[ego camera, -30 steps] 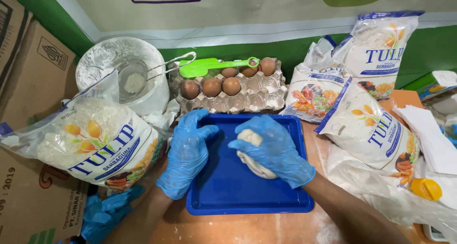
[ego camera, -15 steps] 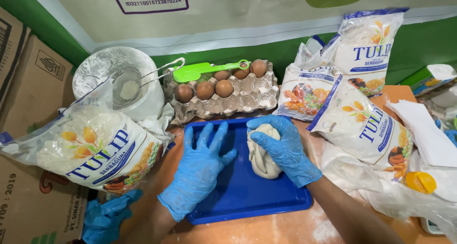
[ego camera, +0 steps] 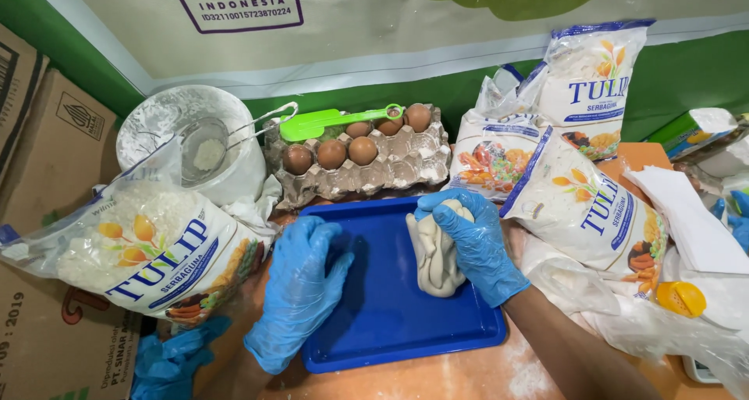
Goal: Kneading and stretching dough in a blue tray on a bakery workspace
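Note:
A blue plastic tray (ego camera: 390, 322) lies on the orange table in front of me. My right hand (ego camera: 472, 244), in a blue glove, grips a long lump of pale dough (ego camera: 433, 256) and holds it on end over the tray's right side. My left hand (ego camera: 300, 287), also gloved in blue, rests flat with fingers spread on the tray's left edge, holding nothing.
A grey egg carton (ego camera: 406, 158) with several brown eggs and a green spatula (ego camera: 328, 121) sits behind the tray. A white bucket (ego camera: 187, 135) with a sieve stands back left. Flour bags lie left (ego camera: 148, 252) and right (ego camera: 593, 205). Cardboard boxes (ego camera: 47, 158) line the left.
My right hand has lifted and stretched the dough from a flattened lump on the tray into an upright strip at the tray's right. My left hand slid to the tray's left edge.

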